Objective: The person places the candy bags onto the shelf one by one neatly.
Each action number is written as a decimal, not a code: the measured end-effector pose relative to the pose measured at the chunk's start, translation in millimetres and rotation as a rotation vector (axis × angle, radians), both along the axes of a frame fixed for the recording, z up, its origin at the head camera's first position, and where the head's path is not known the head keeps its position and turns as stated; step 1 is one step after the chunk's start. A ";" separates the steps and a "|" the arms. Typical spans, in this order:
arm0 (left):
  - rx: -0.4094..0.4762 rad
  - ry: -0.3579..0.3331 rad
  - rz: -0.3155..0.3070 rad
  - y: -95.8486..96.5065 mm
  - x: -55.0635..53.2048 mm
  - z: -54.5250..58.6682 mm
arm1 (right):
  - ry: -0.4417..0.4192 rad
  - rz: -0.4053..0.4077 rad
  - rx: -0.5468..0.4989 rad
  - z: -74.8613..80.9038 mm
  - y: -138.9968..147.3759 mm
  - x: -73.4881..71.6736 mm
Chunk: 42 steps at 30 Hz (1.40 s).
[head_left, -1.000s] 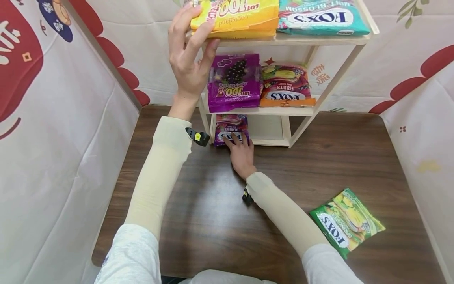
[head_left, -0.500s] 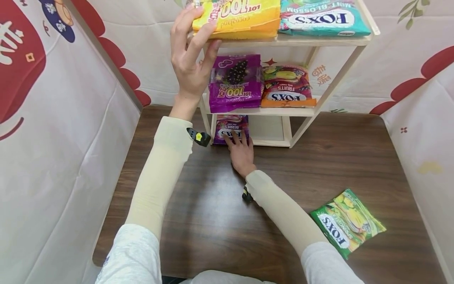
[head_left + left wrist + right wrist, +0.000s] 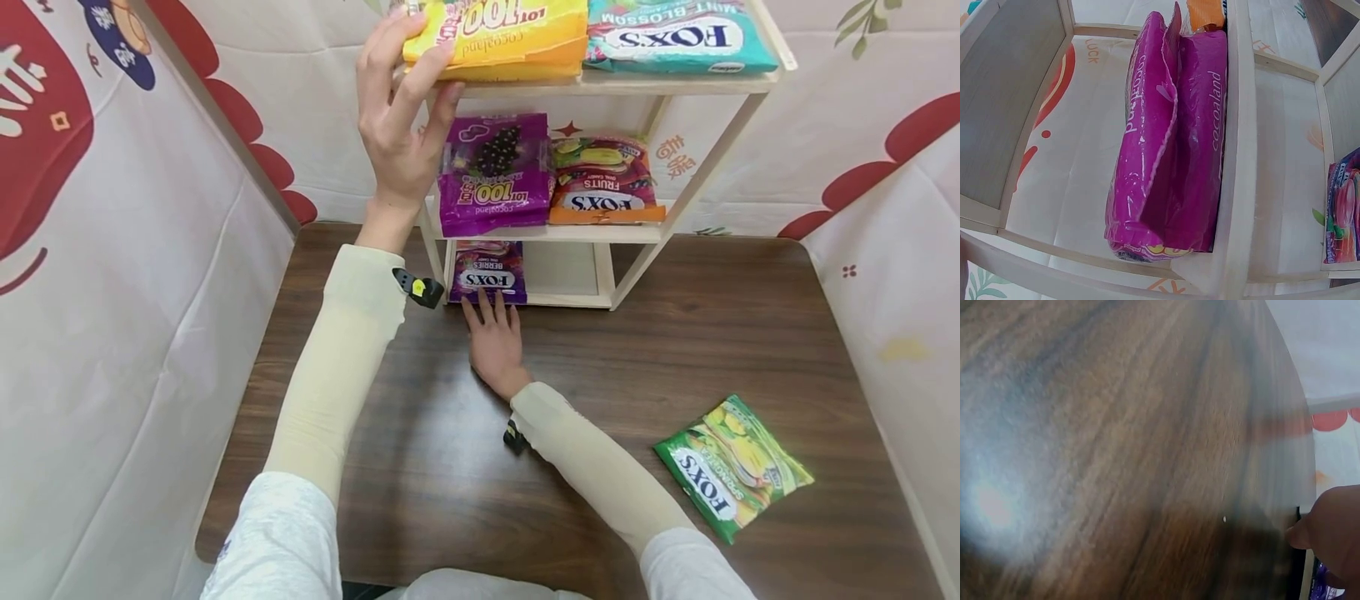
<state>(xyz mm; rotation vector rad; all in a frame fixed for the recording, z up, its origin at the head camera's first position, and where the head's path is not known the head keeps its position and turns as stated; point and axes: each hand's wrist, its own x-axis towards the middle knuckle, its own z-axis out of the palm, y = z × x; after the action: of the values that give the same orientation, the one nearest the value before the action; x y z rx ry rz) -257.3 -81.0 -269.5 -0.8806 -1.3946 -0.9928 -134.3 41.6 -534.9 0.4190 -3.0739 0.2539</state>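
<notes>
At the upper left of the head view, my left hand [image 3: 397,142] grips the corner of the wooden shelf [image 3: 517,88]. Its fingers lie over the end of a yellow Lot 100 candy bag [image 3: 517,42], and the thumb is below the top board. My right hand [image 3: 497,350] is low on the table, with straight fingers at the front edge of a purple Fox's Berries bag [image 3: 489,271]. That bag lies on the left of the bottom tier. In the right wrist view, part of the right hand [image 3: 1338,534] appears at the right edge.
A teal Fox's bag [image 3: 678,37] lies on the top tier. Purple Lot 100 bags [image 3: 495,171] and a red Fox's Fruits bag [image 3: 606,183] fill the middle tier. A green Fox's bag [image 3: 733,468] lies on the brown table [image 3: 600,358]. Printed cloth surrounds the table.
My right hand has drawn back toward me and slightly left, from on top of the Berries bag to its front edge. The left hand keeps its place on the shelf.
</notes>
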 end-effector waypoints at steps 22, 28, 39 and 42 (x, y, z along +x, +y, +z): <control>0.010 0.012 -0.006 4.0 -0.2 -1.7 | 0.069 -0.001 -0.130 1.0 15.4 23.8; 0.014 0.012 -0.003 2.3 0.4 0.2 | 0.129 -0.022 -0.289 17.5 41.4 52.3; 0.018 -0.007 -0.019 5.3 3.2 0.3 | 0.328 -0.185 -0.472 22.4 124.5 111.0; 0.020 -0.015 -0.009 2.8 3.2 0.4 | 0.346 -0.278 -0.499 19.2 145.0 125.4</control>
<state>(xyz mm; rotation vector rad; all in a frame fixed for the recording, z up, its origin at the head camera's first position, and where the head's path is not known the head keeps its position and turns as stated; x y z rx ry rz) -254.1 -78.2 -269.1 -0.8667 -1.3926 -1.0203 -8.9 186.6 -515.7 0.0076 -2.5614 0.8109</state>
